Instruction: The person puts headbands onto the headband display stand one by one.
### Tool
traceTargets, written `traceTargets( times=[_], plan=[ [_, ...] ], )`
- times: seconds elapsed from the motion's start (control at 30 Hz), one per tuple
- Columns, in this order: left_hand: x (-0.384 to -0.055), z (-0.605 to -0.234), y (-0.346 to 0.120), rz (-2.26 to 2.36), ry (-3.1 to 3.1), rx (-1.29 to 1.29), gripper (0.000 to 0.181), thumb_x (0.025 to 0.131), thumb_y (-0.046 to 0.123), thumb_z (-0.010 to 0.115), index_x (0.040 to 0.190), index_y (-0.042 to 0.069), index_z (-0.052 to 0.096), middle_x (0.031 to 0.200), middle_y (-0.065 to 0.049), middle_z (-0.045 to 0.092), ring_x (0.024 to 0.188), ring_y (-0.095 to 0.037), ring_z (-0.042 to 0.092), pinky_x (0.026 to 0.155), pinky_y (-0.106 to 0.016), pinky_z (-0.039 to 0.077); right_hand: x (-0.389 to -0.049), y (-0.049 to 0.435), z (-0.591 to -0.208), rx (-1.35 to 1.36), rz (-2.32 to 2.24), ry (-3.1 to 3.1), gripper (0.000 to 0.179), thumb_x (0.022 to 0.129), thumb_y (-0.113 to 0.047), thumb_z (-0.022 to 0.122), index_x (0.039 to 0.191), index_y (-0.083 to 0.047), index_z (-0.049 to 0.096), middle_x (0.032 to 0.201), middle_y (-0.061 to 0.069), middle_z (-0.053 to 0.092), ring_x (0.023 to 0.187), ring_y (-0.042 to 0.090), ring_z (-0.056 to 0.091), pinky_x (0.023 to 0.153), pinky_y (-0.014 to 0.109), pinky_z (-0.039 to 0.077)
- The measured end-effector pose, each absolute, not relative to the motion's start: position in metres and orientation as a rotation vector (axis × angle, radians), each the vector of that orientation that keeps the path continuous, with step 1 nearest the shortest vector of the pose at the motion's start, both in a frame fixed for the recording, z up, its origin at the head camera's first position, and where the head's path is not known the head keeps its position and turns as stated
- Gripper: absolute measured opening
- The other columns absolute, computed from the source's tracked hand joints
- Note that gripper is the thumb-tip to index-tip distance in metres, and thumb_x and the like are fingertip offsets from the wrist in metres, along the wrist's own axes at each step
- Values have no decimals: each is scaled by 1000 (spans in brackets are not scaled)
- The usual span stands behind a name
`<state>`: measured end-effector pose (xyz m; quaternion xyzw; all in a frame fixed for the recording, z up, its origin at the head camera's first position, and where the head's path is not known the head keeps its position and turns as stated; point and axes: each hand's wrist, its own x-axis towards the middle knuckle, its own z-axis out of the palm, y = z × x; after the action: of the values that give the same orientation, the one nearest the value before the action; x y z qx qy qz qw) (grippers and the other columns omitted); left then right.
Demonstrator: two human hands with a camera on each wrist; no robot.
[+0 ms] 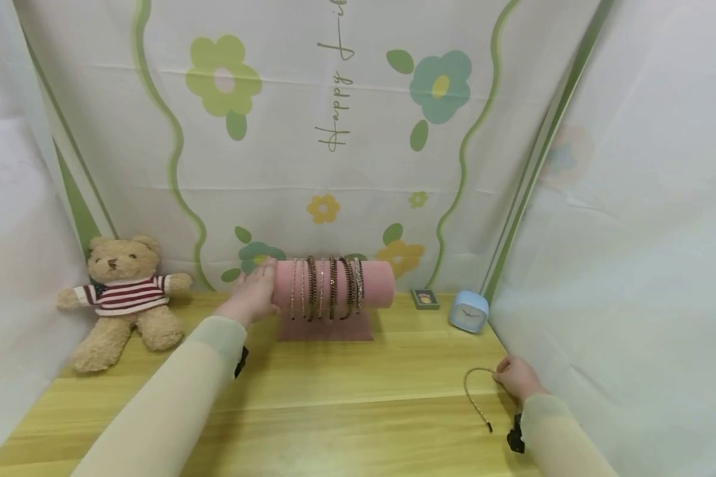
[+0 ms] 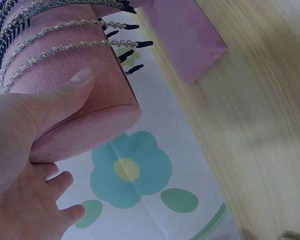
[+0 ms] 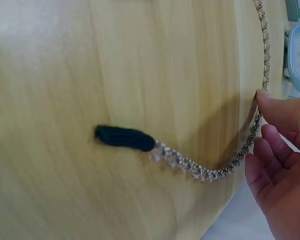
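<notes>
A pink, velvety headband stand (image 1: 382,285) shaped like a horizontal roll on a flat base holds several beaded headbands (image 1: 333,288). At the roll's left end, my left hand (image 1: 252,293) holds on, its thumb (image 2: 72,92) lying along the pink surface and the other fingers near the end face. Over on the right, my right hand (image 1: 518,376) pinches a thin gold beaded headband (image 1: 469,392) between thumb and fingers. The headband's curve reaches out to the left, and one black end tip (image 3: 125,138) shows large in the right wrist view.
A teddy bear (image 1: 128,298) in a striped sweater sits at the back left. Right of the stand are a small framed box (image 1: 425,299) and a blue clock (image 1: 469,311). Flower-printed fabric (image 1: 286,165) walls the wooden table (image 1: 334,424) at the back and sides.
</notes>
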<state>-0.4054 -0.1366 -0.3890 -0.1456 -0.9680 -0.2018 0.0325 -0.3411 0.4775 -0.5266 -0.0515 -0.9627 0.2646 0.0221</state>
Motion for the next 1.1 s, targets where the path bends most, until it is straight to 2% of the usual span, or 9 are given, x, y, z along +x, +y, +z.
traceTargets(
  times=[0.3, 0.43, 0.53, 0.6, 0.7, 0.77, 0.83, 1.1],
  plan=[
    [-403, -384, -136, -590, -2993, -449, 116, 78, 14, 85, 155, -5, 1, 161, -25, 3, 145, -43, 13, 113, -65, 4, -344, 472, -527, -121, 774, -3020, 17, 88, -4, 62, 73, -5, 52, 69, 6, 49, 63, 21, 47, 59, 33, 41],
    [-401, -383, -135, -575, -2998, -450, 115, 79, 15, 84, 155, -6, 0, 161, -25, 3, 146, -42, 13, 113, -65, 5, -346, 460, -519, -145, 1025, -3012, 6, 90, 1, 47, 88, 5, 52, 74, 10, 50, 64, 22, 48, 58, 33, 42],
    [-399, -382, -135, -568, -2993, -451, 115, 79, 15, 84, 154, -6, 1, 161, -26, 4, 146, -42, 13, 114, -64, 5, -352, 450, -511, -215, 1431, -2946, 23, 92, 3, 44, 111, 14, 50, 79, 12, 53, 65, 20, 49, 56, 32, 44],
    [-399, -382, -135, -565, -2991, -450, 114, 79, 15, 84, 154, -7, 2, 161, -26, 4, 146, -42, 13, 114, -64, 5, -359, 445, -503, -224, 1654, -2923, 24, 96, -1, 48, 109, 19, 49, 72, 9, 50, 56, 16, 45, 50, 29, 41],
    [-399, -382, -134, -566, -2988, -455, 113, 78, 14, 84, 154, -7, 3, 161, -26, 5, 146, -42, 13, 113, -64, 5, -366, 440, -489, -171, 1863, -2958, 33, 102, -16, 51, 108, 15, 57, 63, 0, 42, 47, 8, 32, 44, 24, 30],
    [-400, -382, -134, -565, -2985, -459, 112, 78, 14, 85, 154, -7, 5, 160, -26, 5, 145, -42, 13, 113, -65, 6, -370, 436, -478, -62, 1963, -3014, 40, 106, -24, 46, 108, 13, 60, 58, -5, 35, 44, 5, 26, 42, 22, 25],
    [-400, -382, -134, -564, -2983, -459, 112, 78, 14, 85, 154, -8, 6, 160, -27, 6, 145, -43, 14, 113, -65, 6, -372, 430, -466, 24, 2050, -3030, 43, 107, -27, 42, 118, 11, 60, 58, -7, 35, 44, 3, 25, 42, 20, 24],
    [-399, -381, -134, -560, -2988, -448, 113, 78, 13, 85, 154, -7, 3, 160, -26, 6, 145, -42, 14, 114, -64, 6, -399, 404, -424, 142, 2379, -2790, 45, 110, -25, 32, 121, 12, 55, 59, -9, 36, 45, 1, 27, 40, 17, 26]
  ],
)
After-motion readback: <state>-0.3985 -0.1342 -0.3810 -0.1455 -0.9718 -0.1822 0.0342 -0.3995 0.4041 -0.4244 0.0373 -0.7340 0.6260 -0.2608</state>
